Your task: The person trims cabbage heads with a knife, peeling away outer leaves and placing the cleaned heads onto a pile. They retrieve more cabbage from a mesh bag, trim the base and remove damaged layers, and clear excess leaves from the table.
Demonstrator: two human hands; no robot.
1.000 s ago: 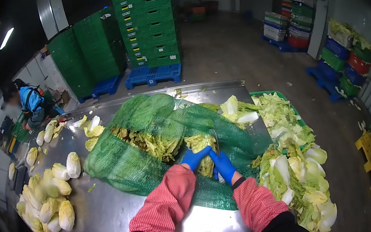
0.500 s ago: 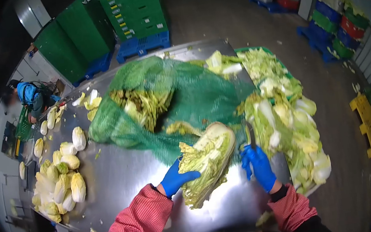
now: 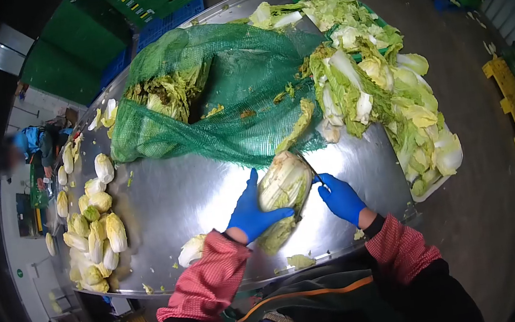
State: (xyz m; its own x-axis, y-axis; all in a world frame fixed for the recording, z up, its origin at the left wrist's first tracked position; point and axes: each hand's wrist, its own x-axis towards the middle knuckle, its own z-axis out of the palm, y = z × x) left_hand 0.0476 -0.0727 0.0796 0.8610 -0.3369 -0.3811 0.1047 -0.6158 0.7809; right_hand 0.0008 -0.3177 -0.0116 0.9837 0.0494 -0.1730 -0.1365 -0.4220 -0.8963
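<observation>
A napa cabbage [image 3: 286, 183] lies on the metal table, its pale root end pointing away from me. My left hand [image 3: 253, 213] grips its left side, thumb across the lower leaves. In my right hand [image 3: 342, 199] is a knife [image 3: 311, 168], its dark narrow blade along the cabbage's right side near the root end. Both hands wear blue gloves. Just beyond the cabbage spreads a green mesh sack [image 3: 253, 132] with more cabbage [image 3: 176, 96] in its opening. A loose yellowish leaf [image 3: 297, 127] lies against the mesh.
Pale trimmed cabbages [image 3: 95, 233] are piled at the table's left. Stripped leaves [image 3: 393, 96] heap over the right edge, partly in a green crate [image 3: 375, 16]. A yellow pallet [image 3: 508, 102] stands on the floor at right. Another person [image 3: 38, 146] is at the far left.
The view has tilted down. The cabbage now sits nearer me, and my right hand has brought the knife from above the leaf heap to the cabbage's root end.
</observation>
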